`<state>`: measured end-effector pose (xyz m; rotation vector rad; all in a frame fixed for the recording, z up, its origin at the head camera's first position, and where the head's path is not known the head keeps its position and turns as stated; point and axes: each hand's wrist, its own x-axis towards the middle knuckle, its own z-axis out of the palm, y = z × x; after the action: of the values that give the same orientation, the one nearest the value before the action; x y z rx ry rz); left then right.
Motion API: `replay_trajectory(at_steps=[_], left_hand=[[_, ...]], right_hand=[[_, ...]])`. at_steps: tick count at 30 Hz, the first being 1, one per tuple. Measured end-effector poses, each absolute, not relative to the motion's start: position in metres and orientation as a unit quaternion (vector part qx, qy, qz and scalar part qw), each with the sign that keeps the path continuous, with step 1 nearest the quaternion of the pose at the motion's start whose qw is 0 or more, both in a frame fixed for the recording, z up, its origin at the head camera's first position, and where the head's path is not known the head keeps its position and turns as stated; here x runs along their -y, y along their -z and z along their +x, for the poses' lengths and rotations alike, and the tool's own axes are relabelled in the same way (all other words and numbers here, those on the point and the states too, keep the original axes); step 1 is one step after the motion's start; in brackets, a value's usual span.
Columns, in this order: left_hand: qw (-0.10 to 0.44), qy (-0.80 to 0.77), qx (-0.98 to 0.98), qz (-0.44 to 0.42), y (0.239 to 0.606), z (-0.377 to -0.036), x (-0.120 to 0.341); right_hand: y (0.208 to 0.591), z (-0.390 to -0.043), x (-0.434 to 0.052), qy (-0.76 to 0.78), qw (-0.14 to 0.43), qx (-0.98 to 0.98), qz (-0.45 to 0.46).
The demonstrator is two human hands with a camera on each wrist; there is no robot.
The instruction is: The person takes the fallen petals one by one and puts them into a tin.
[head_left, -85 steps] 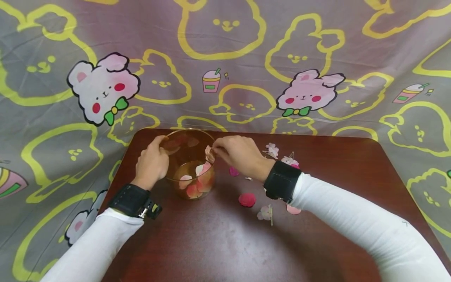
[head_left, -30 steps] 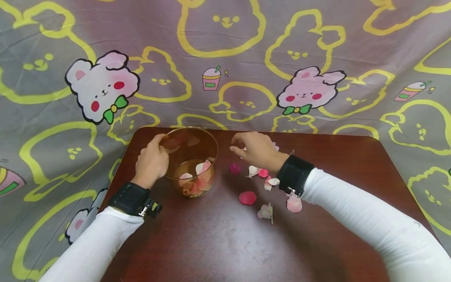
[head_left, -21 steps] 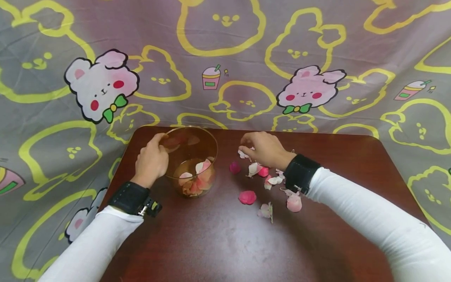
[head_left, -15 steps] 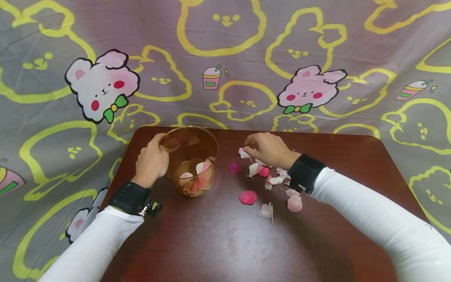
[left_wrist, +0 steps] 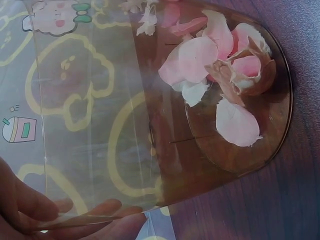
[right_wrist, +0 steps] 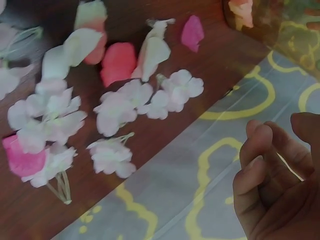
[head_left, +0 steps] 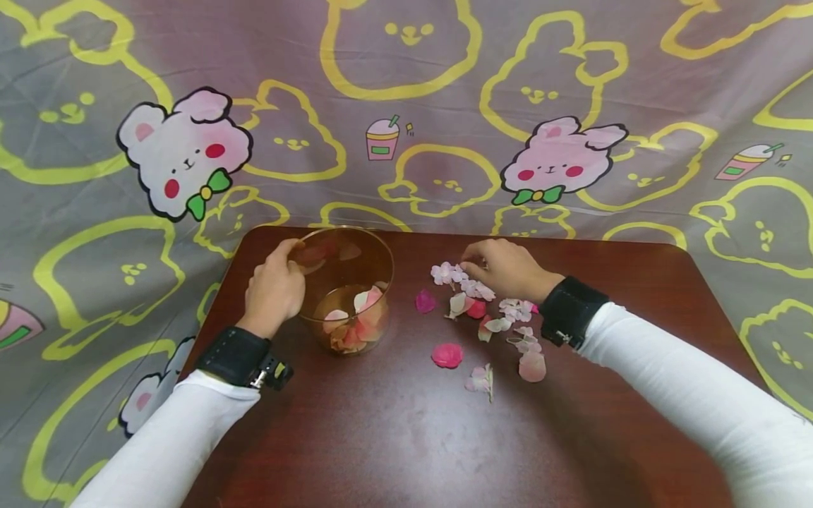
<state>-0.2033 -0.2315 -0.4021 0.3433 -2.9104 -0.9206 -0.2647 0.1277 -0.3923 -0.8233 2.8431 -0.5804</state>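
My left hand [head_left: 274, 286] grips the rim of a clear amber container [head_left: 346, 264], thumb and fingers on either side of its wall in the left wrist view. Pink and white petals [left_wrist: 192, 60] and a dried brownish bloom [left_wrist: 250, 75] lie on its bottom. My right hand [head_left: 504, 268] is above the table's back part, just beside small pale-pink blossoms [head_left: 447, 274]. Its fingers are loosely bent with nothing between them in the right wrist view. Near it lie white-green petals [head_left: 459, 305], a red petal [right_wrist: 119, 64] and more pale blossoms [right_wrist: 50, 117].
The brown table [head_left: 356, 437] also bears a bright pink petal [head_left: 447, 355], a magenta petal [head_left: 425, 301], a stemmed blossom [head_left: 480, 381] and a peach petal [head_left: 532, 367]. A patterned cloth [head_left: 438, 92] hangs behind the table.
My right hand let the dried bloom go into the container, then moved right, away from the rim, over the blossoms. My left hand has stayed on the container's rim.
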Motion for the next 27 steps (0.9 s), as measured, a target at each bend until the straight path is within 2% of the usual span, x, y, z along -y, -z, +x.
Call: replay_trajectory(at_steps=[27], left_hand=[[0.032,0.300,0.947,0.112,0.401,-0.203,0.231]], right_hand=[[0.415,-0.280,-0.189,0.161,0.062,-0.963,-0.207]])
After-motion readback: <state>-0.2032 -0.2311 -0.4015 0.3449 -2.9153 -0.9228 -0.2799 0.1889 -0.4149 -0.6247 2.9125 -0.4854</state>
